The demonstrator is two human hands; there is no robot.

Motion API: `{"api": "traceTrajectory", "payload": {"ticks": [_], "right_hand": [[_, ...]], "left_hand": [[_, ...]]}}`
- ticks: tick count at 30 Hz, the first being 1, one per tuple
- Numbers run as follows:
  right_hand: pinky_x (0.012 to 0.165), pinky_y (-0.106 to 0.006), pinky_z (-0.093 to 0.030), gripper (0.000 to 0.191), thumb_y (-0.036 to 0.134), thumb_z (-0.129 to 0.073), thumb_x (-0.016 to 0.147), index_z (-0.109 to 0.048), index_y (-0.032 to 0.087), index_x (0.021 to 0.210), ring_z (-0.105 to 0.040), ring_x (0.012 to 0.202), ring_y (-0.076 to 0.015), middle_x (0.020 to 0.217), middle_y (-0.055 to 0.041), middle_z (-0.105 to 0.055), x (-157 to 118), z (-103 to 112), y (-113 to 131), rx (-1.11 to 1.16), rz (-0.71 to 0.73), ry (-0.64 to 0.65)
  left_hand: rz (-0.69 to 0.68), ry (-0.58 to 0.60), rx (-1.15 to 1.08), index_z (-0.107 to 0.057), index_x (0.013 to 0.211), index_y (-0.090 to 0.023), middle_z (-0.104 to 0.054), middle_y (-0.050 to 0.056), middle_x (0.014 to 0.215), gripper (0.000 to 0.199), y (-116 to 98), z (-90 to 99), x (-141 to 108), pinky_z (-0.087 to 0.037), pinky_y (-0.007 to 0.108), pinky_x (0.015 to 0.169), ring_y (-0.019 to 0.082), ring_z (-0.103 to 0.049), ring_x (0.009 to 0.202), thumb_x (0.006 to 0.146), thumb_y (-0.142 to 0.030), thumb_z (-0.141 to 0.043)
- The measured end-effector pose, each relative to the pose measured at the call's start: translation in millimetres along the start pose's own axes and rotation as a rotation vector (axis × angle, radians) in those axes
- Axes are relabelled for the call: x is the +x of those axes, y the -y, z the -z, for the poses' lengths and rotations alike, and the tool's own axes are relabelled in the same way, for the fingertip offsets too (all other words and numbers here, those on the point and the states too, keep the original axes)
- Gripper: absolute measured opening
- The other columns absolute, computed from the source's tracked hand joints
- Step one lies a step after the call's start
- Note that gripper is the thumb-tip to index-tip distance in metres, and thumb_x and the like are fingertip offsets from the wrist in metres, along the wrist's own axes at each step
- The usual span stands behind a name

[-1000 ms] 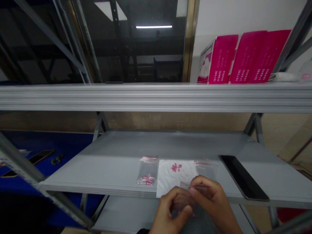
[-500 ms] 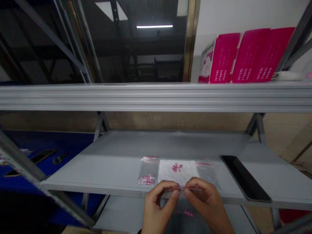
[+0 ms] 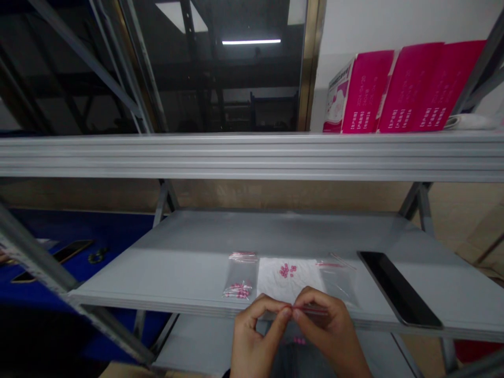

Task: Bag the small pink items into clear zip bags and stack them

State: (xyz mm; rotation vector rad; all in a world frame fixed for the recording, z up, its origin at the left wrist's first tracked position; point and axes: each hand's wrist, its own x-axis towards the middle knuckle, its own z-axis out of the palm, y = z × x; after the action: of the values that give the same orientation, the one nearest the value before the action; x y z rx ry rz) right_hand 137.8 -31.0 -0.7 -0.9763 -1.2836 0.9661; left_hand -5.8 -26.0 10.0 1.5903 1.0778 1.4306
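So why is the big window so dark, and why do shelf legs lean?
In the head view, the glass pane looks dark, with a bright strip light glowing in it; in the head view too, the wide lens makes the metal shelf uprights lean.

Magenta cartons [image 3: 411, 86] — white print, unreadably small

Grey metal shelving [image 3: 252, 157] fronts a dark window [image 3: 220, 89] and white wall [image 3: 394, 26]

Pinched strip [image 3: 313, 311] half hidden by fingers [image 3: 315, 300]
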Motion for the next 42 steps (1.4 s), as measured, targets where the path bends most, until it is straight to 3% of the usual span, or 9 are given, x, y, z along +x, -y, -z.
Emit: {"api": "traceTrajectory", "payload": {"ticks": [8,18,24,31,35,39,42], "right_hand": [[0.054,-0.023,-0.047,0.011,0.022,-0.069,0.076,-0.068,0.020,0.065,-0.058,0.056,-0.0135,0.060,0.0006,-0.064,6,-4,-1,-0.013,0.033,-0.024],[0.056,-0.023,-0.049,0.012,0.027,-0.071,0.076,-0.072,0.019,0.067,-0.062,0.060,-0.0153,0.062,-0.0013,-0.068,15,-14,0,0.073,0.000,-0.017],[0.060,-0.026,-0.053,0.011,0.031,-0.075,0.072,-0.077,0.021,0.067,-0.067,0.063,-0.0179,0.066,-0.0039,-0.075,35,-32,4,0.113,-0.019,0.021],[0.064,-0.029,-0.053,0.018,0.038,-0.078,0.070,-0.080,0.020,0.072,-0.068,0.066,-0.0198,0.071,-0.0063,-0.077,63,-57,5,0.181,-0.035,0.082],[0.058,-0.028,-0.050,0.023,0.040,-0.075,0.071,-0.080,0.017,0.072,-0.064,0.060,-0.0174,0.067,-0.0072,-0.077,78,-71,-3,0.192,-0.057,0.077],[0.052,-0.027,-0.047,0.033,0.047,-0.073,0.070,-0.078,0.015,0.067,-0.059,0.051,-0.0150,0.059,-0.0070,-0.073,95,-80,-23,0.151,-0.067,0.054],[0.049,-0.028,-0.047,0.045,0.056,-0.071,0.068,-0.078,0.013,0.072,-0.061,0.052,-0.0174,0.064,-0.0105,-0.074,105,-80,-35,0.112,-0.082,0.038]], "left_hand": [[0.028,0.011,0.027,-0.075,0.071,-0.022,-0.076,0.000,0.068,0.012,4,7.0,3,-0.056,0.022,0.066,0.016,-0.070,0.068,0.080,-0.027,-0.069],[0.022,-0.117,0.104,-0.076,0.066,-0.022,-0.076,0.001,0.065,0.015,-6,22.3,13,-0.056,0.024,0.064,0.019,-0.071,0.065,0.076,-0.031,-0.069],[0.060,-0.184,0.156,-0.076,0.067,-0.021,-0.076,0.003,0.067,0.017,-7,47.2,24,-0.056,0.026,0.065,0.021,-0.070,0.067,0.073,-0.036,-0.069],[-0.009,-0.232,0.172,-0.074,0.069,-0.019,-0.074,0.003,0.066,0.017,-11,77.2,47,-0.056,0.027,0.067,0.019,-0.069,0.066,0.072,-0.035,-0.070],[-0.001,-0.245,0.145,-0.071,0.073,-0.017,-0.071,0.001,0.060,0.020,-1,86.1,64,-0.055,0.026,0.060,0.017,-0.066,0.057,0.074,-0.037,-0.067],[0.017,-0.245,0.188,-0.070,0.074,-0.015,-0.066,0.000,0.053,0.026,21,87.2,79,-0.050,0.024,0.049,0.015,-0.062,0.048,0.074,-0.041,-0.066],[0.016,-0.248,0.242,-0.069,0.079,-0.014,-0.066,0.000,0.054,0.031,40,83.9,90,-0.046,0.022,0.044,0.015,-0.060,0.045,0.077,-0.044,-0.062]]}}
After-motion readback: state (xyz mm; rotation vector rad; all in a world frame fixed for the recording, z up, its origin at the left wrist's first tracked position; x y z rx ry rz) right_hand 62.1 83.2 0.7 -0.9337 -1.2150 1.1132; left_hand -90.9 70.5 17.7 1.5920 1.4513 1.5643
